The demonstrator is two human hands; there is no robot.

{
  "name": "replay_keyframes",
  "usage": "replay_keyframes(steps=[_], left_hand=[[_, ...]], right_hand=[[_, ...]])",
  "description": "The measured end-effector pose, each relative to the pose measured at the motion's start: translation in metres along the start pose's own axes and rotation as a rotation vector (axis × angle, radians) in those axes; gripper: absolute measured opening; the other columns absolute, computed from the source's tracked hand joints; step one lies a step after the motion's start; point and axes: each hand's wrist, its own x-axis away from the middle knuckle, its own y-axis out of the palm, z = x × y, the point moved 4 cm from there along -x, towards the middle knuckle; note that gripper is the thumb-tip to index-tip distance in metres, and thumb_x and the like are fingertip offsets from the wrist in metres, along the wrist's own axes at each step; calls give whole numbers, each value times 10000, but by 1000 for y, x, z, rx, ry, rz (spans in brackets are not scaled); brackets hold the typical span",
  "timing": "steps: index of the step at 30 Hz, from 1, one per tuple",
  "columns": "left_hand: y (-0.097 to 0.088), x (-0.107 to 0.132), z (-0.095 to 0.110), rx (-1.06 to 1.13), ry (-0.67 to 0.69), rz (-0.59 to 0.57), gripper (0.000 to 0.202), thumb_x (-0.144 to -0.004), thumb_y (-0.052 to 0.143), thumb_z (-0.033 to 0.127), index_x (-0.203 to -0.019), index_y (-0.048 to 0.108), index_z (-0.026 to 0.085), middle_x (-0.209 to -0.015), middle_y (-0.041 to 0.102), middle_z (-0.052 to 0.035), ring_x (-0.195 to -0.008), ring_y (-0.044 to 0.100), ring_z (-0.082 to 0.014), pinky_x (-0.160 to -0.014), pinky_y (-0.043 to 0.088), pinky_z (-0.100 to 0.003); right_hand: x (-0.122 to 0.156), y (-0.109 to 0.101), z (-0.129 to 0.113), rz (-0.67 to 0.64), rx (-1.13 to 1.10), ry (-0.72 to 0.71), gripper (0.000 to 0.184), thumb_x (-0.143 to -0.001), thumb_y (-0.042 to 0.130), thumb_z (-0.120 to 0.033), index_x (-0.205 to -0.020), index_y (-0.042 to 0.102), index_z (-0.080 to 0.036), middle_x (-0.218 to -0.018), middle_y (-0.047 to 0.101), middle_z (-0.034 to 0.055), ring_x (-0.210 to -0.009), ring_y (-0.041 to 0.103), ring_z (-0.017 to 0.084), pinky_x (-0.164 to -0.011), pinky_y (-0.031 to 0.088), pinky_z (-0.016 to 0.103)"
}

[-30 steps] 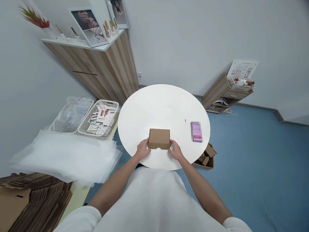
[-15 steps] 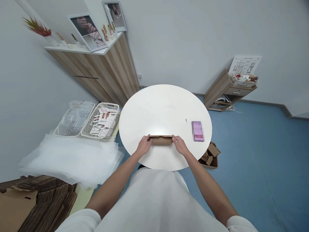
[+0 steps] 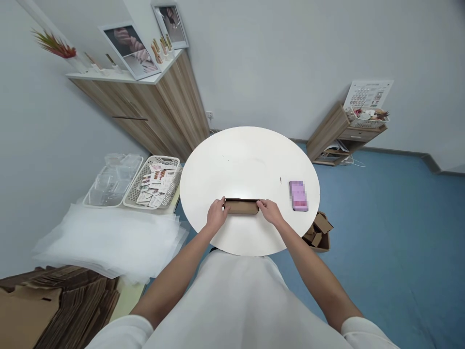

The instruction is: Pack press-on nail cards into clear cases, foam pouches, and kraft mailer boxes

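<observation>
A small brown cardboard box (image 3: 241, 207) rests on the round white table (image 3: 247, 160), near its front edge. Only its front face shows, as a low brown strip. My left hand (image 3: 217, 214) grips the box's left end, fingers curled round it. My right hand (image 3: 269, 211) grips the right end the same way. A purple phone (image 3: 298, 195) lies flat on the table to the right, apart from my hands.
At the left stand a white basket (image 3: 154, 181) of small packets and a clear tray (image 3: 112, 179), with plastic bags (image 3: 109, 240) and flat cardboard (image 3: 54, 305) nearer me. A box of cardboard scraps (image 3: 317, 232) sits on the blue floor. Wooden cabinets stand behind.
The box was tipped with its top face toward me a second ago; now it is turned so only a narrow front strip shows. Both hands stayed on its ends.
</observation>
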Motion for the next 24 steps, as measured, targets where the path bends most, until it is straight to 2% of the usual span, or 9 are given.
replay_keyframes(steps=[4, 8, 13, 16, 19, 22, 24], left_hand=[[-3, -1, 0, 76, 17, 9, 434, -776, 488, 263, -1200, 427, 191, -846, 551, -41, -770, 527, -172, -681, 427, -291], [-4, -2, -1, 113, 32, -2, 392, -765, 501, 268, -1151, 462, 209, -838, 561, -29, -750, 532, -165, -661, 436, -286], [-5, -5, -3, 124, 58, -10, 374, -755, 510, 269, -1122, 496, 199, -832, 555, -32, -757, 532, -161, -701, 444, -298], [-6, -3, -6, 188, 74, -43, 440, -724, 555, 343, -1139, 499, 207, -911, 544, -46, -788, 540, -159, -718, 450, -289], [-6, -3, -10, 325, -2, -78, 453, -746, 503, 455, -1135, 513, 223, -1033, 533, -62, -848, 550, -160, -727, 455, -278], [-5, -4, -16, 485, -154, -128, 437, -804, 380, 493, -1101, 535, 212, -1085, 547, -75, -907, 554, -170, -738, 456, -283], [-3, -6, -21, 556, -255, -198, 460, -794, 395, 506, -1120, 515, 205, -1088, 556, -87, -926, 559, -181, -711, 464, -280]], right_hand=[[-6, 0, 6, -37, -106, 42, 426, -784, 422, -454, -1131, 544, -239, -1055, 599, 38, -918, 551, 166, -810, 408, 297], [-11, -1, 8, -78, -141, 48, 418, -782, 432, -445, -1119, 561, -232, -1062, 600, 44, -880, 568, 159, -798, 426, 302], [-9, -5, 7, -120, -119, -3, 408, -775, 467, -412, -1136, 546, -239, -952, 621, 28, -819, 562, 143, -791, 423, 300], [-5, -7, 7, -129, -137, -25, 416, -750, 510, -396, -1136, 540, -247, -925, 610, 16, -781, 552, 134, -770, 428, 300], [-2, -6, 8, -134, -224, -3, 436, -732, 535, -418, -1132, 537, -244, -1002, 586, 35, -804, 561, 139, -756, 436, 299], [-3, -3, 10, -158, -350, 73, 390, -758, 487, -451, -1078, 560, -239, -1045, 578, 51, -827, 580, 150, -723, 448, 288], [-4, -1, 13, -169, -384, 134, 357, -758, 484, -450, -1027, 573, -232, -1059, 577, 51, -800, 591, 145, -688, 453, 274]])
